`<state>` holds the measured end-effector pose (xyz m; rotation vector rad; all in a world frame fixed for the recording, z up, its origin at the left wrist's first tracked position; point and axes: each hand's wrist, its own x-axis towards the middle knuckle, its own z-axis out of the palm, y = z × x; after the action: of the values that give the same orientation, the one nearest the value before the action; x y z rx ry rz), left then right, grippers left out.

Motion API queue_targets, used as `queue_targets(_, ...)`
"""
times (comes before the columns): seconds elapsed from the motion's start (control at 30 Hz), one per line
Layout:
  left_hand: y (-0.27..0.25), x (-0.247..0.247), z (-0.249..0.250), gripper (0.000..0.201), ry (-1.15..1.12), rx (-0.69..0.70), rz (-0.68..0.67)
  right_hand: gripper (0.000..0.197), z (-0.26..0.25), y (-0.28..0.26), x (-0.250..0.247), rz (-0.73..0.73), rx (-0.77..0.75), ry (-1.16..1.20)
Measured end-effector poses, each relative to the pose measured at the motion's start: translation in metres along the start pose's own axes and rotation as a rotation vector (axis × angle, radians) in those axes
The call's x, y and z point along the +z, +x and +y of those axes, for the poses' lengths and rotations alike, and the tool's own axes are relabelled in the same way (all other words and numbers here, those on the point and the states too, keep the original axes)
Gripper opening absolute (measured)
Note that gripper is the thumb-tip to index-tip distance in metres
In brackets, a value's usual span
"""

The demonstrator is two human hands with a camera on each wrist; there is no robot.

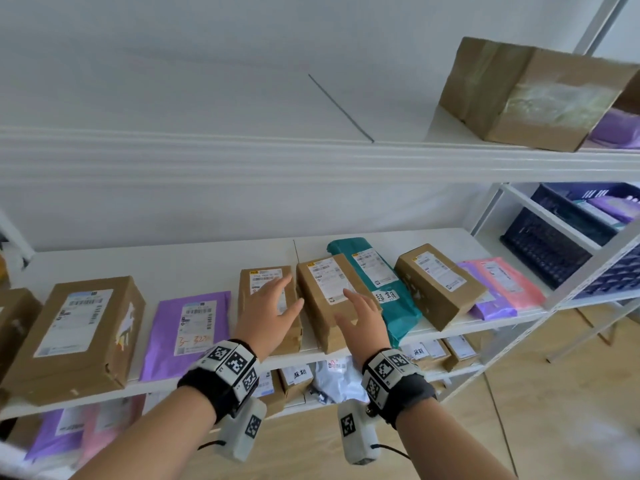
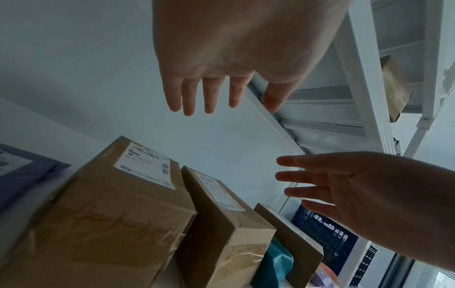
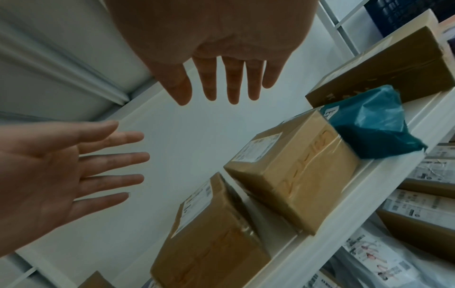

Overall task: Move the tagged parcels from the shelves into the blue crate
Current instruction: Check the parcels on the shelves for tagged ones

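Observation:
Both hands hover open over two brown boxes on the middle shelf (image 1: 214, 258), touching neither in the wrist views. My left hand (image 1: 273, 306) (image 2: 209, 87) is spread above the left brown box (image 1: 266, 282) (image 2: 110, 214). My right hand (image 1: 360, 317) (image 3: 221, 78) is above the second brown box (image 1: 322, 282) (image 3: 295, 171). Just right of it lies a teal mailer (image 1: 377, 271) (image 3: 376, 124) with a white handwritten tag (image 1: 387, 295). The blue crate (image 1: 550, 247) (image 2: 327, 233) stands in the neighbouring shelf unit to the right, with purple parcels inside.
More parcels line the middle shelf: a large brown box (image 1: 76, 334), a purple mailer (image 1: 187, 323), another brown box (image 1: 440, 282) and pink and purple mailers (image 1: 502, 282). The lower shelf holds tagged parcels (image 1: 300, 374). A cardboard box (image 1: 526, 95) sits on the top shelf.

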<state>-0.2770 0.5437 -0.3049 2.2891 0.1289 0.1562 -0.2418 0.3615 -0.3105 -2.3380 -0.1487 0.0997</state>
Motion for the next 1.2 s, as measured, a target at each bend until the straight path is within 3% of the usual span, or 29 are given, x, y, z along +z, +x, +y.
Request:
queue_targets(0.43, 0.001, 0.09, 0.08, 0.059, -0.027, -0.135, 0.183, 0.053, 0.094, 0.048, -0.09, -0.143, -0.096, -0.042)
queue_targets(0.8, 0.0, 0.099, 0.076, 0.06, 0.045, -0.228, 0.247, 0.052, 0.093, 0.063, -0.087, -0.244, -0.177, -0.006)
queue_targets(1.2, 0.041, 0.114, 0.048, 0.063, -0.003, -0.311, 0.147, 0.059, 0.104, 0.097, -0.067, -0.229, -0.031, -0.002)
